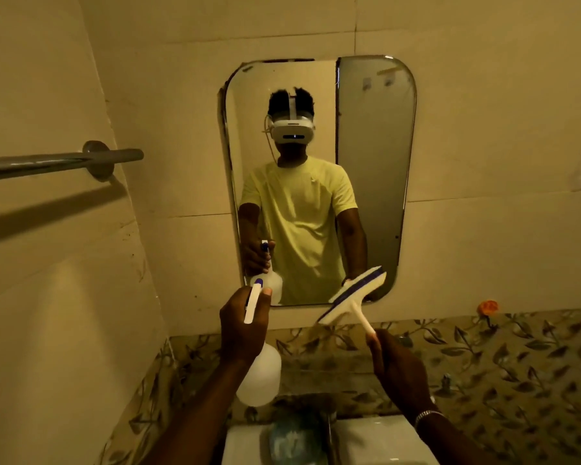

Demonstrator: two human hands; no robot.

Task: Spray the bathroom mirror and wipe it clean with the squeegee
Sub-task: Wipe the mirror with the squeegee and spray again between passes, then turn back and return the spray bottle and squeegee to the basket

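White spray bottle (260,380) with blue nozzle; white-and-blue squeegee (353,297); leaf-patterned tiles (483,357); yellow-green shirt reflected.

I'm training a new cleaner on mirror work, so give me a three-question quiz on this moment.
1. True or false: the left hand holds the spray bottle.
2. The squeegee blade is: A) flat on the sink, B) raised before the mirror's lower right corner, C) hung on the towel bar.
3. Fill in: the right hand grips the squeegee by its ____.

Key: 1 true; 2 B; 3 handle. The mirror, sink and towel bar are all in view.
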